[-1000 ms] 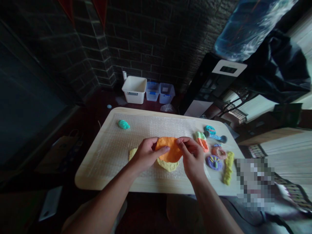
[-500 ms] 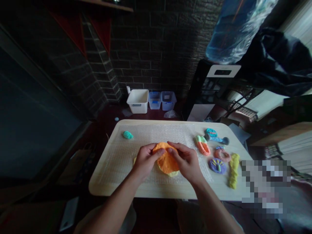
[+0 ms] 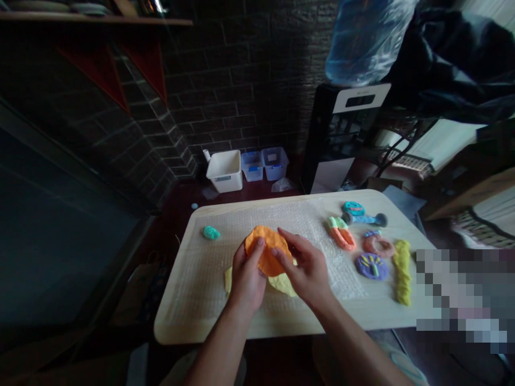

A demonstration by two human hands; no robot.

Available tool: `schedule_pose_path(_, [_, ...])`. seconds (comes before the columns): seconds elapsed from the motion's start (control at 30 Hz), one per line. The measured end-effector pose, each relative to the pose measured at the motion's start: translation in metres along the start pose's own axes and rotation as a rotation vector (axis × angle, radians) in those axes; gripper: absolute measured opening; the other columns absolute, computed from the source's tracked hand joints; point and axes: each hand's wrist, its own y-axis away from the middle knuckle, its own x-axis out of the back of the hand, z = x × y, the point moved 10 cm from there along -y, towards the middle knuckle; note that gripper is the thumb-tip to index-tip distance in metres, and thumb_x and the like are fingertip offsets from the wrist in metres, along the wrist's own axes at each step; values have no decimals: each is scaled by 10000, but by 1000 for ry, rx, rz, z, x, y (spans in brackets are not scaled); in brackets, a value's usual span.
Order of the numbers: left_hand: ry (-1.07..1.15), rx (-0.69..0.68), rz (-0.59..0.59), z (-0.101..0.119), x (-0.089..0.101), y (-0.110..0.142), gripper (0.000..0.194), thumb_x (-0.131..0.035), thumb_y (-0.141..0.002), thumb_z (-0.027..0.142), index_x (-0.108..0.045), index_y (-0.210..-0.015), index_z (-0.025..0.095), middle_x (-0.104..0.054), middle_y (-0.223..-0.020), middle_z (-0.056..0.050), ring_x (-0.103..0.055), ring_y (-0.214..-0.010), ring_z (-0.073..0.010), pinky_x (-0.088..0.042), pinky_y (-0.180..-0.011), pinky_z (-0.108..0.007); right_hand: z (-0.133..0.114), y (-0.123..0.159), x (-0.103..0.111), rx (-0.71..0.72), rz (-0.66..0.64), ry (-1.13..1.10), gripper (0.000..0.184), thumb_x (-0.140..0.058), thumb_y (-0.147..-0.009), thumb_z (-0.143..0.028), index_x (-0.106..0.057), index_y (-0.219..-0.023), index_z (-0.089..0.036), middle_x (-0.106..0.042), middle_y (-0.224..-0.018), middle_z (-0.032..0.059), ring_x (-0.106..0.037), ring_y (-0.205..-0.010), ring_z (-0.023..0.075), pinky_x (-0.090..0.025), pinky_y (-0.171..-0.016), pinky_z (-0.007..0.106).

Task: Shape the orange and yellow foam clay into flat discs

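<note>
1. The orange, thin, roundish sheet of clay-like material [image 3: 270, 256] is held up over the middle of the pale wooden surface [image 3: 189, 331], between its far and near edges. Its face looks matt and slightly dimpled, its rim uneven and softly wavy.
2. The left hand [image 3: 247, 279] grips the orange sheet at its left side, thumb pressed flat on the face, the other fingers mostly hidden behind it.
3. The right hand [image 3: 309, 267] pinches its right side, thumb tip on the face and forefinger reaching to the upper rim.
4. Below the orange sheet, a pale yellow, flat piece with a curved edge [image 3: 283, 284] shows between the hands; more pale yellow material [image 3: 228, 280] shows just left of the left hand.
5. Clear bubble wrap [image 3: 197, 273] covers much of the surface. A green, rounded lump [image 3: 211, 232] sits near the far left corner.
6. Toward the right edge are a teal oval [image 3: 354, 208], a blue bar with grey ends [image 3: 365, 219], an orange and pale green loop [image 3: 341, 234], a pink ring [image 3: 392, 249], a purple disc with yellow strokes [image 3: 372, 267] and a bumpy yellow-green strip [image 3: 402, 272].
</note>
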Motion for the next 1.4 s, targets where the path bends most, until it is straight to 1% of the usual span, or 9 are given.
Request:
schedule_pose_path(0.1, [10,-4,-35,3,-7,-2,494,-983,-688,423,-741,-1048,187,-805,-1031,-62,-780,-994,-254,-611,-876,-345,-2,-1,0,22,-9,64,391,-749,-981,-349,-749,-1363,-268,-798,-1133,106,-747,-966,247,-626,-815,382])
schedule_pose_path(0.23, [-25,5,-57,5,-8,-1,449,-995,-668,379,-755,-979,162,-813,-967,-70,-789,-924,-241,-610,-863,-339,-6,0,-2,42,-5,147,476,-721,-994,-339,-683,-1462,-257,-799,-1229,120,-758,-981,257,-625,-804,387])
schedule_pose_path(0.47, [1,57,-16,9,5,1,395,-1002,-607,298,-795,-911,155,-816,-912,-60,-778,-834,-212,-604,-782,-308,-10,8,-14,46,-55,247,469,-639,-1037,-330,-653,-1499,-253,-819,-1203,111,-753,-779,205,-622,-668,344])
schedule_pose_path(0.6, [31,53,-38,11,3,2,391,-999,-616,283,-798,-922,148,-814,-905,-60,-770,-820,-206,-590,-761,-287,-3,11,-11,2,-17,194,492,-644,-1041,-344,-623,-1523,-250,-826,-1135,104,-786,-902,232,-646,-723,342])
schedule_pose_path(0.83, [13,39,-48,12,5,2,370,-996,-624,253,-801,-920,145,-807,-910,-52,-736,-812,-173,-576,-783,-276,-17,11,-13,88,-18,261,404,-629,-1050,-300,-697,-1448,-301,-799,-1275,101,-776,-1022,269,-630,-822,401])
schedule_pose_path(0.93, [16,47,-63,10,5,2,359,-1010,-608,254,-808,-883,142,-800,-879,-50,-724,-789,-165,-568,-756,-268,-27,10,-13,149,-2,285,390,-620,-1054,-279,-711,-1432,-312,-792,-1107,87,-726,-951,249,-584,-806,403])
schedule_pose_path(1.03, [23,57,-84,8,3,2,331,-1012,-602,254,-811,-839,142,-793,-843,-46,-713,-762,-158,-560,-728,-259,-35,9,-12,198,21,305,361,-605,-1063,-256,-741,-1390,-325,-687,-908,47,-636,-840,215,-522,-734,381])
schedule_pose_path(1.2, [76,65,-114,9,-1,5,298,-1014,-612,254,-812,-802,143,-779,-795,-34,-695,-719,-137,-547,-693,-237,-42,11,-16,257,11,316,381,-582,-1063,-191,-738,-1391,-306,-600,-845,15,-586,-788,187,-475,-675,350])
schedule_pose_path(1.4, [72,63,-74,9,1,6,284,-1009,-614,252,-819,-794,141,-787,-792,-42,-703,-719,-146,-547,-688,-240,-48,17,-16,308,54,333,421,-623,-1030,-136,-732,-1398,-311,-614,-830,4,-582,-744,172,-481,-641,331])
